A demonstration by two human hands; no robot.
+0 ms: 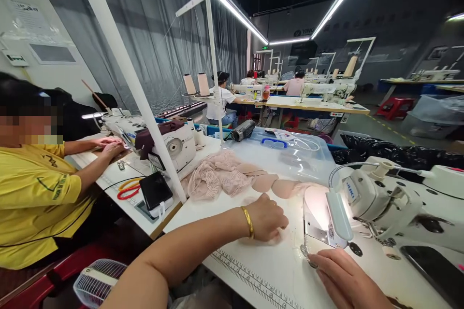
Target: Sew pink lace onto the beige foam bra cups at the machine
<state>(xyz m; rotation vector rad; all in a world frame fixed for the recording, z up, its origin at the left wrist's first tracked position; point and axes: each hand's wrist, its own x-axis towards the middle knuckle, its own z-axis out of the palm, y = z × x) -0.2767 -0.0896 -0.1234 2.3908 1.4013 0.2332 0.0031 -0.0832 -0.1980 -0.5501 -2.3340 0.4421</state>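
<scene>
My left hand point(267, 218), with a gold bracelet point(248, 222) at the wrist, hovers over or rests on the white table. Its fingers are curled, and whatever they may hold is hidden. Just beyond it, beige moulded cups point(286, 188) lie in a row joined to a heap of pale pink lace point(221, 174). Fingers stretched out, my right hand point(344, 270) lies by the front of the sewing machine point(384, 198). Its fingertips touch a small metal piece point(308, 256), whose kind I cannot make out. Lamplight falls on pale fabric point(317, 200) beside the needle area.
A ruler strip point(250, 280) runs along the table's front edge. A white pole point(126, 72) rises at the left. Behind stands a clear plastic box point(300, 154). A co-worker in yellow point(39, 198) sews at the left, near red-handled scissors point(128, 190) and a black phone point(155, 190).
</scene>
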